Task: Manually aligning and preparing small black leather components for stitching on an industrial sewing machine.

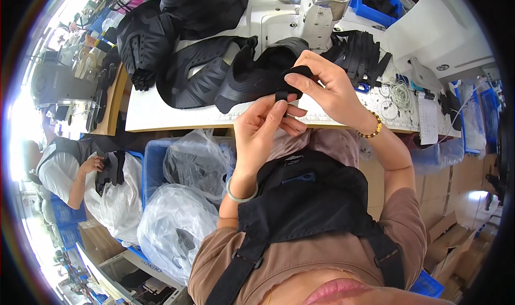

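My left fingers [276, 113] pinch a black strip [281, 96], right fingers [301, 83] the upper [253, 82] just above; uneven pull could skew the strip.

White glare [17, 122] blazes along the left rim of my feed, washing out detail there, while a white worktable [155, 114] stretches across the upper middle, a wood-toned front edge showing. Over at upper left I pick out a second table [119, 106], wooden along its side, and past it a crowded workroom [80, 37] paling into the brightness. Down the right, I've got tan tiled floor [437, 184], thin joint lines crossing it, and there, a sharp white reflection [477, 195] gleaming!
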A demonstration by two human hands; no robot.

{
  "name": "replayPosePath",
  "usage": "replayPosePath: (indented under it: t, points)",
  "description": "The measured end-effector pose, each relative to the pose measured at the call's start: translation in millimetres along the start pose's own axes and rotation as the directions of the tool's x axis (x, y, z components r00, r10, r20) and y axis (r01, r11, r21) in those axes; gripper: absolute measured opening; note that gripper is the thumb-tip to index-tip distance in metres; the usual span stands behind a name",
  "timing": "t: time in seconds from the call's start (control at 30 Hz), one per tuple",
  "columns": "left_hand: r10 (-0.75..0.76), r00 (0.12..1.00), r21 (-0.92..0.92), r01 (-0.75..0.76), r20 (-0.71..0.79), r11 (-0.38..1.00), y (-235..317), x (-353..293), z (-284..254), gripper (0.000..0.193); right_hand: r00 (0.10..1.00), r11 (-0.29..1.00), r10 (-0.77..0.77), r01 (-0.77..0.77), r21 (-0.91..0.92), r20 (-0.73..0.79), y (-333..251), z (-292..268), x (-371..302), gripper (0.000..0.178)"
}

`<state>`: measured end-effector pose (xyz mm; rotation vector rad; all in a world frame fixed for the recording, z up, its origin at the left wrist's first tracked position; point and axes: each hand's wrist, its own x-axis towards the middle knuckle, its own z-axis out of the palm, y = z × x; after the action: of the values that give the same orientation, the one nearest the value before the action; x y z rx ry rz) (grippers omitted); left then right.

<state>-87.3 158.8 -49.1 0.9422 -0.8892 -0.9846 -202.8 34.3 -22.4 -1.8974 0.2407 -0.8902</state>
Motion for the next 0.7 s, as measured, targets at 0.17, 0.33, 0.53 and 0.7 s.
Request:
replayPosePath:
  t: [0.17,0.33,0.53,0.7]
  points:
    - [-0.021,0.999,0.016,0.021,0.046,1.000,-1,0,-2,0.033,0.997,0.988,-0.072,0.069,-0.140,-0.018,-9,-3,2,0.009]
    - [-0.165,0.986,-0.613,0.152,0.037,0.775,11,6,-31,0.074,0.933,0.823,-0.332,0.359,-0.440,0.139,-57,0,-4,0.026]
    - [0.458,0.883,-0.611,-0.309,0.099,0.728,81,14,-106,0.040,0.594,0.421,-0.501,0.803,-0.422,0.629,-73,52,-6,0.047]
    - [0.472,0.705,-0.225,-0.653,-0.529,0.723,132,17,-216,0.027,0.600,0.359,-0.569,0.796,-0.487,0.562,-26,127,79,0.060]
